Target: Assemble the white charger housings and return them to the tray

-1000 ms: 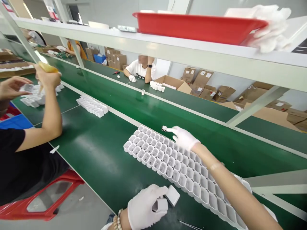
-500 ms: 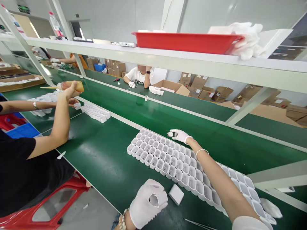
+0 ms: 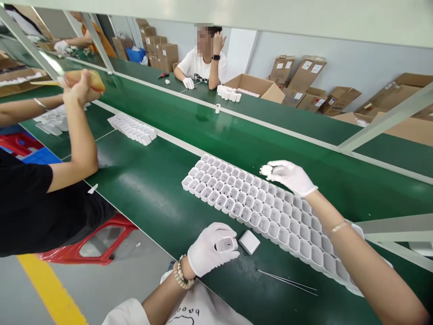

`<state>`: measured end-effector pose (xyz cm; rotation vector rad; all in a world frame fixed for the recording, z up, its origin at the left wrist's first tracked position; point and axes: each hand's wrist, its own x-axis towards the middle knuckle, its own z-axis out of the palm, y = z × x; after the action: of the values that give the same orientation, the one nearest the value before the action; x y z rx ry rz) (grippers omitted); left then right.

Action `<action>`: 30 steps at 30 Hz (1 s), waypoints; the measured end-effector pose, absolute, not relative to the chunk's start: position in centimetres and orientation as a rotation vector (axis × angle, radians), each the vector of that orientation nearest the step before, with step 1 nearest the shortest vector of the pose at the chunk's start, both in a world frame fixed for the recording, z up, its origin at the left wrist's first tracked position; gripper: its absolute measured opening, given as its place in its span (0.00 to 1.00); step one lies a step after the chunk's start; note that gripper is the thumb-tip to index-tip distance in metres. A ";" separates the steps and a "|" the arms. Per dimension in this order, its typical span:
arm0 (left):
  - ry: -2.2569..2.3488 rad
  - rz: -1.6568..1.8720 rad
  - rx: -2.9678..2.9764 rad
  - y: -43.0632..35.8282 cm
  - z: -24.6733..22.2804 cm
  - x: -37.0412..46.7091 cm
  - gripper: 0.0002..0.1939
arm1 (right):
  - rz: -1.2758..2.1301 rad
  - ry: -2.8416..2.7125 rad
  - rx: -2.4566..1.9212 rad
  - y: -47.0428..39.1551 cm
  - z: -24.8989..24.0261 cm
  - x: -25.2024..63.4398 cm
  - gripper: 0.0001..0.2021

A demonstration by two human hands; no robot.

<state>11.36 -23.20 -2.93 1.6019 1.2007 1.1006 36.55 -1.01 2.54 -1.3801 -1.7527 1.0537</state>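
My left hand, in a white glove, is closed around a small white plastic housing whose open end faces up, a dark slot showing inside. Just right of it a white square block lies on the green table. Over the far side of the rows of white housings, my gloved right hand pinches a small white part by its fingertips; its exact kind is too small to make out. A pair of tweezers lies on the table at my front.
On my left, a co-worker's hand grips an amber bottle with a long nozzle beside more white housings. Another person sits across the green belt. A slanted metal strut stands at right.
My view has tilted down. My right hand has moved right along the rows, still pinching the small part, and has turned it. My left hand keeps the housing, its opening now more visible.
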 end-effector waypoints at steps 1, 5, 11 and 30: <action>1.226 1.090 1.581 -23.2 -2.9 11.4 0.18 | 1.045 -1.739 -1.371 -2.6 3.3 37.0 0.22; 1.289 1.030 1.360 -23.3 -2.8 11.7 0.20 | 1.070 -1.759 -1.344 -10.3 5.4 38.1 0.24; 0.781 0.979 0.931 -23.7 -2.0 10.9 0.32 | 1.287 -1.911 -1.161 -19.2 5.3 36.0 0.16; 0.650 0.901 0.845 -24.0 -1.0 9.8 0.27 | 1.695 -1.918 -0.992 -21.5 5.0 32.7 0.13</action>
<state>9.81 -24.01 -1.03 0.8453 0.6496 0.9014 32.72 -21.50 4.97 -0.9919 -1.9179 1.6951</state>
